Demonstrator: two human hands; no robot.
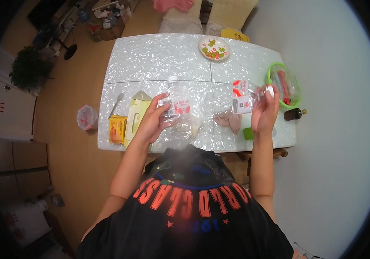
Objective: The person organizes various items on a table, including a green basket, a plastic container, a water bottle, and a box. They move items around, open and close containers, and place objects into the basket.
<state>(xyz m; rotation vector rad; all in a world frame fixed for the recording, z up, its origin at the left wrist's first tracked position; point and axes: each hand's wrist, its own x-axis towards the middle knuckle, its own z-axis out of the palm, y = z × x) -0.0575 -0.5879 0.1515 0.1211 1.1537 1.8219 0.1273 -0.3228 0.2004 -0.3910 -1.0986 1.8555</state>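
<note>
My left hand (156, 117) grips a large clear plastic bottle (180, 124) with a white cap and a red-and-white label, held upright near the table's front edge. My right hand (265, 111) holds a smaller clear plastic bottle (245, 97) tilted sideways by its white-capped end; its label faces up. Below this bottle lie a crumpled brownish cloth (229, 120) and a small green box (248, 133). Beside my left hand are a pale green carton (135, 118) with a cut-out handle, yellow snack packets (117, 130) and a grey spoon (117, 104).
A plate with green grapes (214, 48) sits at the table's far side. To the right stand a green basket (269, 77) with packets and a dark bottle (292, 114) lying down. A lined waste bin (87, 118) is left of the table; chairs (181, 21) stand beyond it.
</note>
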